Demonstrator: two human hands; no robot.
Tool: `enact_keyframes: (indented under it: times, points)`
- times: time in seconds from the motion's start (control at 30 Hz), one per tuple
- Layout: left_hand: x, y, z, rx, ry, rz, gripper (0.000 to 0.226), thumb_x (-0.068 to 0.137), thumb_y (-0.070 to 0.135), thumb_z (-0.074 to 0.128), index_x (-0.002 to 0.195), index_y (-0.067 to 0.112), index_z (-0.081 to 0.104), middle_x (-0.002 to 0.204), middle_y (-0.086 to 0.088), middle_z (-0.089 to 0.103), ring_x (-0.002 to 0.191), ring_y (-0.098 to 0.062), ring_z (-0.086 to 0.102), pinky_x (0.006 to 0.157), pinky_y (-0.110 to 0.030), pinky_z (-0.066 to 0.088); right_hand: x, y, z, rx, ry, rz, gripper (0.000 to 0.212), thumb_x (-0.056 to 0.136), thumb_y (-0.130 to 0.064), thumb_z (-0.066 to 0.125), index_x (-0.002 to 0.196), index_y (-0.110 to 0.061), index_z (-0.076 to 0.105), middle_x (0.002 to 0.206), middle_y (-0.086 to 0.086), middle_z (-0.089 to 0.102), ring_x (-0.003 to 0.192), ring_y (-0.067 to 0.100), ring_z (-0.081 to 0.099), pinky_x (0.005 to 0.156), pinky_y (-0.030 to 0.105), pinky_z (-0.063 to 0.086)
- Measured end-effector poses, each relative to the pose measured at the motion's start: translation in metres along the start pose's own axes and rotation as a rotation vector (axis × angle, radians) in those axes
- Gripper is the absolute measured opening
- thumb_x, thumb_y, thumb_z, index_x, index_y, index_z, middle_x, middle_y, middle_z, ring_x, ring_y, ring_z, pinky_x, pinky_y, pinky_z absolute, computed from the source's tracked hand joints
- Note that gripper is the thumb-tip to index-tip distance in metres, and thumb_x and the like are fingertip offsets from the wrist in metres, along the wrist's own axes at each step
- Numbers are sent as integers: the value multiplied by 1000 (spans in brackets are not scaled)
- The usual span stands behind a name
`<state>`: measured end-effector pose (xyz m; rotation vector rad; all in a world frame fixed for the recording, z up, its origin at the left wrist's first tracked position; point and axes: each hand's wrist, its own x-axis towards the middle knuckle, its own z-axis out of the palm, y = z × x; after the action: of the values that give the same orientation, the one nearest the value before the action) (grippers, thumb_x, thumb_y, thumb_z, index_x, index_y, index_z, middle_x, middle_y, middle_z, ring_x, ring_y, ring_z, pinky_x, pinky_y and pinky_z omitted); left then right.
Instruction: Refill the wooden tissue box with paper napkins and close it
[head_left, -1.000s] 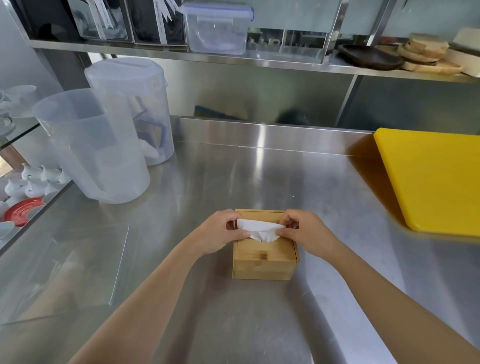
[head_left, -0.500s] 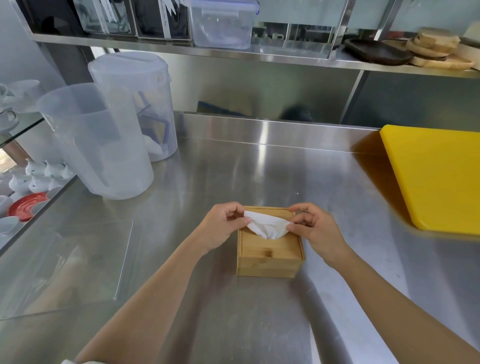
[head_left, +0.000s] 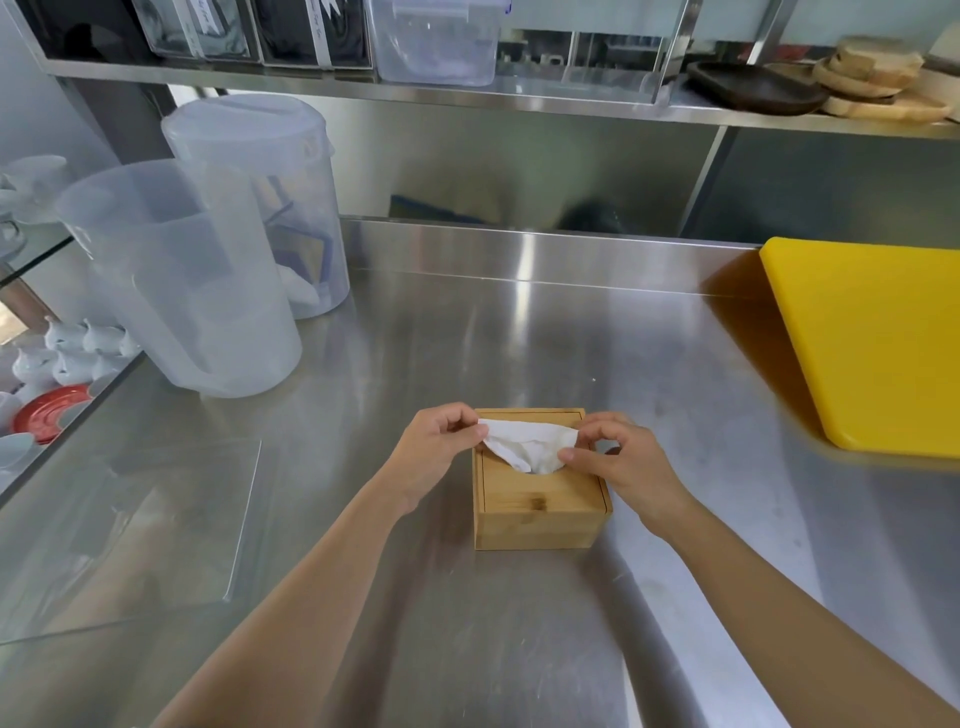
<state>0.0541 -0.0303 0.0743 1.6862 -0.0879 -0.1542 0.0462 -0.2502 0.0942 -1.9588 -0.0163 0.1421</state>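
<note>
A small wooden tissue box stands on the steel counter in front of me, its lid on. A white paper napkin sticks up out of the slot in the lid, spread wide. My left hand pinches the napkin's left corner at the box's left edge. My right hand pinches its right corner between thumb and forefinger, over the box's right edge. The napkins inside the box are hidden.
Two clear plastic jugs stand at the back left. A yellow cutting board lies at the right. A clear acrylic sheet lies flat at the left. White cups and a red saucer sit below the counter's left edge. A shelf runs overhead.
The napkin has been drawn further up out of the slot and spread wider between both hands. The box has not moved on the counter.
</note>
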Motion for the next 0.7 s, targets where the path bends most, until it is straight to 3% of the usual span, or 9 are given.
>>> enact_keyframes:
  times: [0.13, 0.23, 0.3, 0.4, 0.5, 0.6, 0.7]
  points:
    - [0, 1, 0, 6, -11, -8, 21, 73, 23, 64, 72, 3, 59, 78, -11, 57, 78, -21, 51, 81, -35, 39, 6, 3, 1, -85, 18, -53, 11, 81, -7, 68, 70, -6, 63, 96, 0, 57, 82, 3, 52, 65, 2, 37]
    - [1, 1, 1, 41, -54, -16, 12, 78, 14, 69, 74, 6, 61, 76, -4, 61, 76, -17, 53, 78, -31, 41, 6, 4, 0, -124, -1, -72, 9, 85, -12, 62, 79, -6, 65, 86, 1, 61, 82, 14, 54, 74, 19, 41]
    - [1, 2, 2, 66, -54, -21, 9, 80, 10, 67, 75, 7, 60, 75, -1, 60, 74, -15, 52, 76, -29, 41, 6, 4, -2, -149, -12, -74, 12, 88, -16, 59, 77, -17, 64, 82, -4, 62, 83, 14, 54, 81, 30, 42]
    - [1, 2, 2, 74, -41, -34, 9, 80, 8, 67, 75, 9, 60, 72, 1, 58, 69, -12, 51, 72, -26, 40, 9, 5, -1, -238, -31, -86, 24, 90, -23, 55, 69, -35, 57, 76, -18, 63, 83, 7, 54, 91, 36, 39]
    - [2, 0, 1, 77, -42, -44, 12, 79, 6, 68, 72, 12, 59, 71, 0, 56, 69, -13, 48, 70, -27, 39, 12, 4, 1, -298, -57, -85, 21, 91, -26, 51, 73, -33, 56, 73, -26, 60, 79, 5, 53, 96, 40, 35]
    - [2, 0, 0, 48, -41, -40, 13, 79, 3, 66, 72, 11, 59, 74, -3, 57, 74, -18, 50, 74, -30, 40, 11, -2, -1, -243, -85, -84, 20, 92, -20, 52, 73, -24, 57, 73, -12, 57, 75, 11, 49, 81, 29, 39]
    - [-1, 2, 0, -3, -39, -20, 11, 80, 0, 64, 75, 8, 59, 76, -2, 62, 75, -14, 56, 76, -24, 44, 6, -4, -4, -145, -65, -86, 14, 91, -13, 55, 78, -11, 60, 73, -6, 57, 68, 0, 51, 64, 12, 39]
